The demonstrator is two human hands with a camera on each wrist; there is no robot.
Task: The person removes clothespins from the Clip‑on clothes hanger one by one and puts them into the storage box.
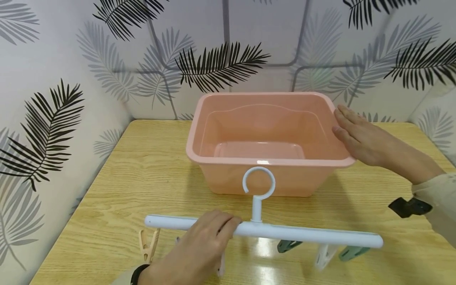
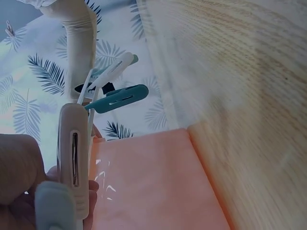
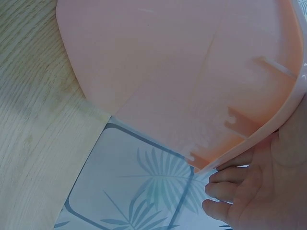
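Note:
A pale blue-white hanger (image 1: 306,232) with a round hook hangs level over the near part of the table. My left hand (image 1: 203,247) grips its bar left of the hook. Clothespins hang below the bar: a yellowish one (image 1: 148,245) at the left end, a white one (image 1: 325,255) and green ones (image 1: 352,252) to the right. In the left wrist view a pale pink clothespin (image 2: 74,163) is close to my fingers. My right hand (image 1: 367,136) rests with straight fingers against the right rim of a pink plastic basin (image 1: 261,178), which has nothing inside.
The basin stands toward the back of a wooden table (image 1: 142,170). Behind and to the left hangs a pale cloth (image 1: 64,47) with a leaf pattern. A black object (image 1: 409,207) is at my right sleeve, and a black band (image 1: 139,274) circles my left wrist.

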